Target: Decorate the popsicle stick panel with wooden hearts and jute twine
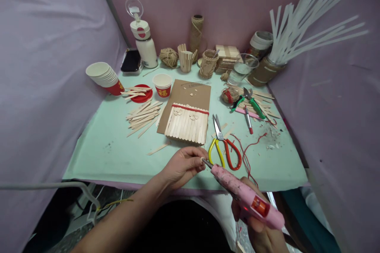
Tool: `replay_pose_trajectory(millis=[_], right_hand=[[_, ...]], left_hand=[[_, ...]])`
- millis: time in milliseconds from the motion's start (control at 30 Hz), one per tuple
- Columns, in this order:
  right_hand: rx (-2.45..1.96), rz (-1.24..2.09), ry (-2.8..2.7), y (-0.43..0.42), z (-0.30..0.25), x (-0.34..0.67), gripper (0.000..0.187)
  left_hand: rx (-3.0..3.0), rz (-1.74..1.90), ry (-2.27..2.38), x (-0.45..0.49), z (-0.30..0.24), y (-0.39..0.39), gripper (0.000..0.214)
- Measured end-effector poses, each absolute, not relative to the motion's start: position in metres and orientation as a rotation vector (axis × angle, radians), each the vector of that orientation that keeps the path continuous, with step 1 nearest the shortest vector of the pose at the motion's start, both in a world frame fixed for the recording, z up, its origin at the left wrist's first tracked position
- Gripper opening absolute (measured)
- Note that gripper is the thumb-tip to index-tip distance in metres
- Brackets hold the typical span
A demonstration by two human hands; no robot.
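My right hand is wrapped round a pink glue gun, a red light glowing on its side. The nozzle points left and meets a small pale wooden piece pinched in my left hand; fingers hide most of that piece. Just beyond, a panel of wooden craft sticks lies on a brown cardboard sheet. A red cord runs across the panel, and small petal-like wood pieces sit below it. Scissors with one yellow and one red handle lie right of the panel.
Loose craft sticks, a paper cup and stacked cups stand left. Right are green-handled pruners, a marker, red string and a glass of water. A bottle and twine line the back.
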State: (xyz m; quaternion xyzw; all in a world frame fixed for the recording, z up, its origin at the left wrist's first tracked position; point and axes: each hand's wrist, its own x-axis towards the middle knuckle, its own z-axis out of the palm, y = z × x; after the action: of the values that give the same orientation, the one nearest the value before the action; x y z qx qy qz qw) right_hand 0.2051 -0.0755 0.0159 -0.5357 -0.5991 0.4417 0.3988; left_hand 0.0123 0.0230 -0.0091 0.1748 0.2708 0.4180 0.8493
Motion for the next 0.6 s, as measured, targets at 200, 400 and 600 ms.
replay_pose_trajectory(millis=[200,400,600], right_hand=[[-1.338,1.089,-1.55,-0.0753,0.0168,0.2055,0.058],[-1.309,1.123,-1.503,-0.0756,0.0168,0.2051,0.055],[-1.326,1.081,-1.552,-0.0756,0.0166,0.2063,0.059]], left_hand=[[0.372,0.88,0.568,0.0118,-0.0102,0.0222,0.019],[0.373,0.888,0.574,0.0115,-0.0113,0.0226,0.019],[0.386,0.899,0.606,0.0122,-0.0087,0.0223,0.02]])
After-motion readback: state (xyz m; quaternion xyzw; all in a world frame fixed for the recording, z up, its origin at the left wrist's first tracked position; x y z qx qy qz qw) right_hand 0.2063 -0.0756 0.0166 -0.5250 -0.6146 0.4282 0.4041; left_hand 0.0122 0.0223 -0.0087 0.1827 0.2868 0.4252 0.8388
